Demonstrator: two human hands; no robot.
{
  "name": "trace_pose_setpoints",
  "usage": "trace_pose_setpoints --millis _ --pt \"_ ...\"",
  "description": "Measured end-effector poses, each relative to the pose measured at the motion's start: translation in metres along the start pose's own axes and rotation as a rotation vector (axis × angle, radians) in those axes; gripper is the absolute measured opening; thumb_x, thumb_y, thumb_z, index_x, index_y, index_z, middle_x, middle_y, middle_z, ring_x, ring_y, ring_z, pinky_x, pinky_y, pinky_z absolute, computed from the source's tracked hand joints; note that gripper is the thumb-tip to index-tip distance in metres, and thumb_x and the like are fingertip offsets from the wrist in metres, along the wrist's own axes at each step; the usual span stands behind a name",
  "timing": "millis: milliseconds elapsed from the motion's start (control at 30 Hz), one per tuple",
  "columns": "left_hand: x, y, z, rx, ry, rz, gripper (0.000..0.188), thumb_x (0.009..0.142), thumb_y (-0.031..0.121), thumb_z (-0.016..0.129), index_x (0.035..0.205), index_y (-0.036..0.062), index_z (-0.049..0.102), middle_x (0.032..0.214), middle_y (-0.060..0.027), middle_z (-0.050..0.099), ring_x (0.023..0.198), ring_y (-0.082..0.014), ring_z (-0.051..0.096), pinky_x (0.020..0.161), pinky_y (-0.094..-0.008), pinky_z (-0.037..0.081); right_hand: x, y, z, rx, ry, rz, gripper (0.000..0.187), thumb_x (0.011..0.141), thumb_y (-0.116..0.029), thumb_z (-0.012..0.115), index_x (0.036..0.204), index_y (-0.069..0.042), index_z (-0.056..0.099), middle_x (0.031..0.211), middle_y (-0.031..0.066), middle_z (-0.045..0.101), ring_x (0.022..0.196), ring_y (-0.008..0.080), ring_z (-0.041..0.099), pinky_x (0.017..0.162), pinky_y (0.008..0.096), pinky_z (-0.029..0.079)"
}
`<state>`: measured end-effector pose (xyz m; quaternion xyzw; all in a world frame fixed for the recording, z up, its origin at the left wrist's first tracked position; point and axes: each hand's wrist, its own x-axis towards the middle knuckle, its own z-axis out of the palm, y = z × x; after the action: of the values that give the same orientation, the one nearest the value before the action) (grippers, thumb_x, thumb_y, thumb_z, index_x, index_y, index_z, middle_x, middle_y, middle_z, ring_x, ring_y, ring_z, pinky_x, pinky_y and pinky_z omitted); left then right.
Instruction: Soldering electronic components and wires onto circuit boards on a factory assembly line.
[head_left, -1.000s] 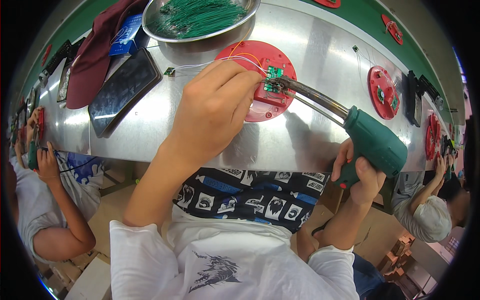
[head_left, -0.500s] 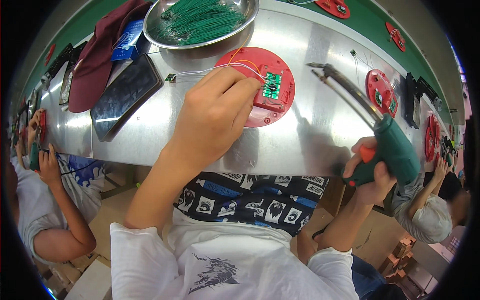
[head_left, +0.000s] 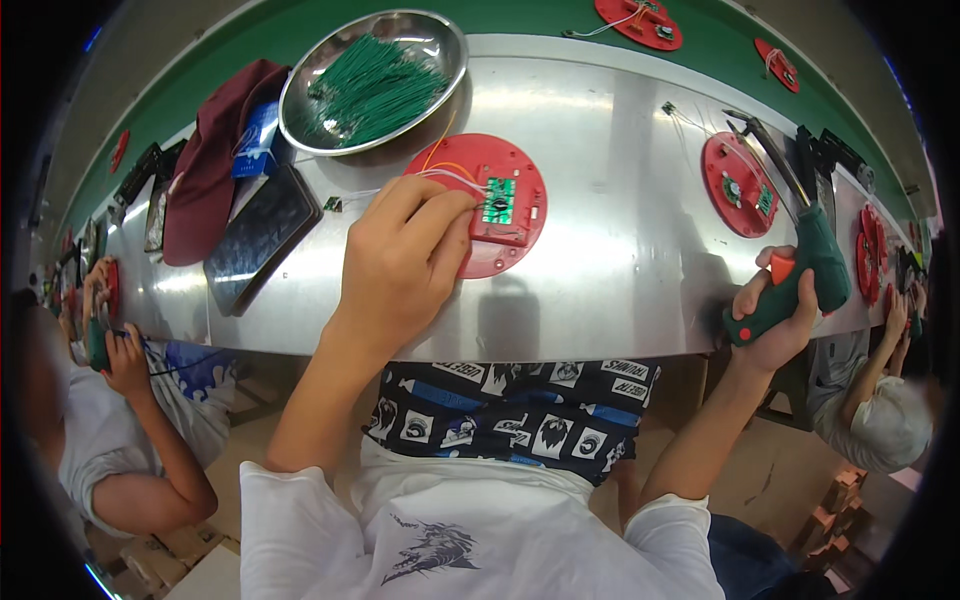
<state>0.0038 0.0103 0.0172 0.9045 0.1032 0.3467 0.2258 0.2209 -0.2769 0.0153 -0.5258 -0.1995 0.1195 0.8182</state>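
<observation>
My left hand point(head_left: 408, 262) lies over the left part of a round red plastic disc point(head_left: 515, 258). Its thumb and forefinger pinch a thin wire, mostly hidden by the fingers, at the left edge of a green circuit board point(head_left: 500, 186) on that disc. White wires point(head_left: 455, 174) and an orange wire point(head_left: 440, 142) run to the board; a small green board point(head_left: 333, 204) sits at the white wires' far end. My right hand point(head_left: 779, 335) is wrapped round the handle of a green soldering gun point(head_left: 822, 262) with an orange trigger. The gun's metal tip points up and away from the board.
A steel bowl point(head_left: 460, 72) of green wires point(head_left: 380, 85) stands at the back left. Beside it are a maroon cap point(head_left: 195, 215), a blue box point(head_left: 257, 140) and a black phone point(head_left: 262, 240). Another red disc point(head_left: 722, 200) lies right, near the gun's tip. Co-workers point(head_left: 140, 450) sit on both sides.
My right hand has carried the soldering gun to the right, farther from the board. The left hand keeps its pinch at the board. The whole view has shifted somewhat.
</observation>
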Motion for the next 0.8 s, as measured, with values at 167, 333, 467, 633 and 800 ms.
trace_pose_setpoints --millis 167,333,467,633,800 --pt "0.005 0.009 -0.013 0.225 0.129 0.061 0.058 0.063 0.006 0.078 0.119 0.0009 0.063 0.109 -0.0134 0.064 0.1 -0.0344 0.056 0.091 -0.0426 0.042 -0.002 -0.003 0.008 0.027 0.134 0.0 0.039 0.102 -0.031 0.043 0.107 0.006 0.051 0.092 0.0172 0.06 0.045 0.0156 0.053 0.039 0.0279 0.043" --pt "0.043 0.021 -0.017 0.115 -0.44 0.024 0.076 0.061 0.014 0.082 0.132 0.0082 0.056 0.119 -0.0121 0.061 0.114 -0.0344 0.049 0.102 -0.0441 0.033 -0.001 -0.006 0.004 0.122 0.308 -0.041 0.037 0.102 -0.033 0.041 0.106 0.003 0.052 0.093 0.0143 0.058 0.047 0.0141 0.051 0.041 0.0279 0.042" --pt "0.119 0.008 0.02 0.154 -0.52 0.219 0.064 0.064 0.015 0.082 0.124 0.0077 0.061 0.111 -0.012 0.061 0.111 -0.0324 0.051 0.099 -0.0434 0.037 -0.005 -0.005 -0.002 0.259 0.462 -0.074 0.037 0.102 -0.033 0.04 0.104 0.002 0.054 0.091 0.0138 0.059 0.048 0.0148 0.051 0.044 0.0294 0.045" --pt "0.24 -0.037 0.111 0.568 -0.138 0.177 0.04 0.081 0.028 0.066 0.114 0.0065 0.068 0.111 -0.0157 0.068 0.107 -0.0364 0.06 0.091 -0.0485 0.043 0.0 -0.009 0.006 0.287 0.578 -0.119 0.036 0.101 -0.032 0.041 0.104 0.002 0.054 0.091 0.014 0.059 0.046 0.0164 0.051 0.04 0.0288 0.043" --pt "0.318 0.014 0.207 0.342 -0.349 -0.292 0.052 0.085 0.051 0.063 0.105 0.0042 0.073 0.113 -0.0224 0.068 0.104 -0.0418 0.066 0.088 -0.0485 0.052 0.003 -0.01 0.002 0.278 0.683 -0.148 0.039 0.101 -0.036 0.04 0.105 0.0 0.053 0.087 0.0114 0.058 0.048 0.014 0.049 0.044 0.0287 0.043"
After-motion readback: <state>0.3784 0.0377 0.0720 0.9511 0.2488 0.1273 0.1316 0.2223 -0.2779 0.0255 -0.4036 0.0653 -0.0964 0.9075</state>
